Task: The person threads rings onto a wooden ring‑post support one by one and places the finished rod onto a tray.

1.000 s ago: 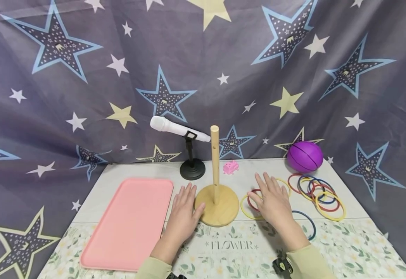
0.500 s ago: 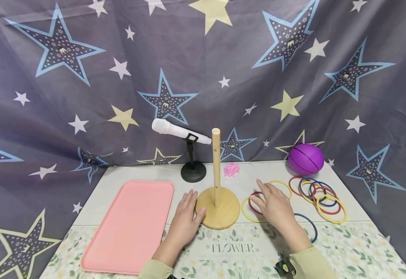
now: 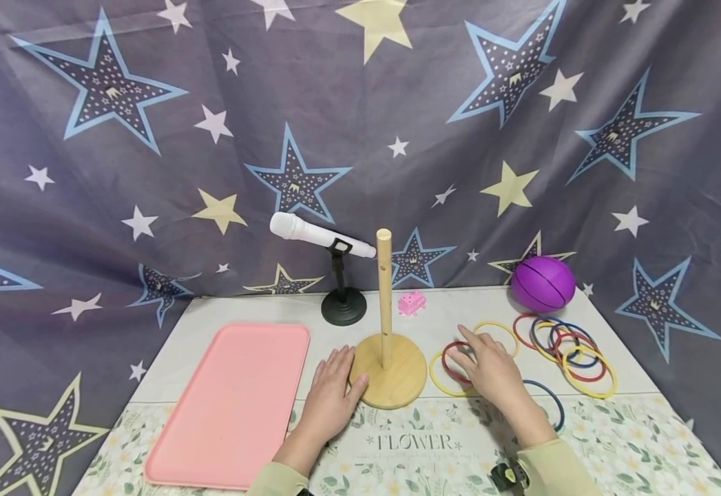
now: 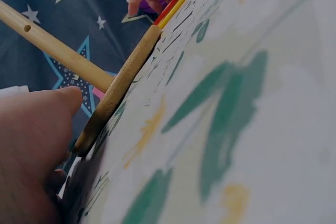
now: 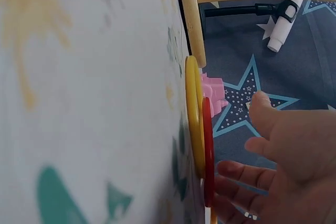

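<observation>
In the head view, a round wooden base carries an upright wooden post. My left hand rests on the table at the base's left side, fingers extended, thumb right at the rim. My right hand is low over a red ring and a yellow ring that lie overlapping, right of the base. Its fingers bend down at the red ring's edge while its thumb points away; nothing is pinched between them. Part of both rings is hidden under this hand in the head view.
A pink tray lies at left. Behind the post stand a white microphone on a black stand and a small pink toy. A purple ball and several overlapping rings are at right; a blue ring lies nearer.
My right hand has sunk toward the red and yellow rings, its spread fingers drawing together and bending. My left hand has slid slightly nearer to me along the base.
</observation>
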### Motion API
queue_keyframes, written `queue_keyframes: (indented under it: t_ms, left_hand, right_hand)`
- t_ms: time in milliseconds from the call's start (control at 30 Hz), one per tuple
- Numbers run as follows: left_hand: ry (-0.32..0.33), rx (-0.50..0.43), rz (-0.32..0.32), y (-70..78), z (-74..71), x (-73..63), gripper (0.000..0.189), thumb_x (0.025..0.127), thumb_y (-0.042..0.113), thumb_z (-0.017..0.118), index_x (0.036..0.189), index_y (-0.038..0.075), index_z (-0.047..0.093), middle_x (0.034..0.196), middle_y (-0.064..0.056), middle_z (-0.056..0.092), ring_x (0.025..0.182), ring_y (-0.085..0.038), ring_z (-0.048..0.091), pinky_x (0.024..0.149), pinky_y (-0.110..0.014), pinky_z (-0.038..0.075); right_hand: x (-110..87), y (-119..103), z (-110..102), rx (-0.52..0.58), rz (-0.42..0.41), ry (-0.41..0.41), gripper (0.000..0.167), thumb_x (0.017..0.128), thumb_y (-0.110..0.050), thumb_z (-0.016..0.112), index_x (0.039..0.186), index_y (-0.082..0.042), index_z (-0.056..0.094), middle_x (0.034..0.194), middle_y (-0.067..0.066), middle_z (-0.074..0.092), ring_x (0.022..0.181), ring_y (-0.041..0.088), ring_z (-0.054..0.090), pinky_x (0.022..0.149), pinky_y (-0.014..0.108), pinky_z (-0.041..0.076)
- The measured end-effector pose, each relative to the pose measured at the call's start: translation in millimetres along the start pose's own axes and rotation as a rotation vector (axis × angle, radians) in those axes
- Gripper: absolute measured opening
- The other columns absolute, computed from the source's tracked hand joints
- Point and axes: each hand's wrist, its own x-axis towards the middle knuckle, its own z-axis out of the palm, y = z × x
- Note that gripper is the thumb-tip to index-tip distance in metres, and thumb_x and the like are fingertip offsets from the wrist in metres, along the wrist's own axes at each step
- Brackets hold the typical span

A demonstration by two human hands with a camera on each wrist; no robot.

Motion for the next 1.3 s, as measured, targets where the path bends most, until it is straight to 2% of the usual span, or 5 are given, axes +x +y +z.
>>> queue_keyframes:
  t_ms: [400,633,867,1033,1300]
  left_hand:
    - [-0.016,0.042,0.016,-1.6,0.8,-1.5,0.066,0.114,0.041,0.061,0.164,0.0,0.049,0.168,-0.021,0.049,0.161,-0.043,0.035,0.135,-0.063,0.016]
    - [-0.017,0.041,0.008,-3.6,2.9,-1.4,0.065,0.113,0.04,0.061,0.164,0.001,0.049,0.168,-0.021,0.048,0.162,-0.042,0.035,0.135,-0.062,0.015]
    - [-0.011,0.05,0.019,-2.7,2.4,-1.5,0.065,0.112,0.037,0.064,0.163,0.0,0.05,0.167,-0.022,0.049,0.161,-0.043,0.037,0.134,-0.063,0.017]
    - [-0.018,0.056,0.009,-1.1,1.5,-1.6,0.065,0.112,0.037,0.065,0.163,0.0,0.05,0.168,-0.021,0.049,0.161,-0.042,0.036,0.134,-0.063,0.016]
    - [-0.015,0.045,0.016,0.1,0.4,-1.8,0.064,0.112,0.034,0.066,0.162,-0.002,0.051,0.167,-0.022,0.05,0.16,-0.043,0.037,0.134,-0.064,0.017]
  right_hand:
    - [0.7,8,3,0.024,0.005,-0.044,0.059,0.108,-0.031,0.074,0.157,-0.002,0.06,0.119,0.015,0.068,0.103,0.033,0.063,0.088,0.056,0.056]
    - [1.1,11,3,0.028,-0.001,-0.037,0.051,0.104,-0.019,0.079,0.149,-0.001,0.066,0.124,0.017,0.069,0.106,0.034,0.065,0.091,0.057,0.057]
    - [1.9,13,5,0.029,0.015,-0.031,0.048,0.101,-0.01,0.079,0.147,-0.002,0.069,0.113,0.011,0.07,0.102,0.031,0.064,0.088,0.055,0.057]
    - [2.8,15,4,0.049,0.002,-0.012,0.045,0.098,-0.003,0.079,0.142,-0.003,0.071,0.1,0.005,0.067,0.09,0.024,0.063,0.077,0.047,0.054]
    - [2.8,18,5,0.061,0.018,0.018,0.031,0.095,0.0,0.081,0.125,-0.002,0.077,0.095,0.004,0.066,0.083,0.02,0.064,0.074,0.043,0.053]
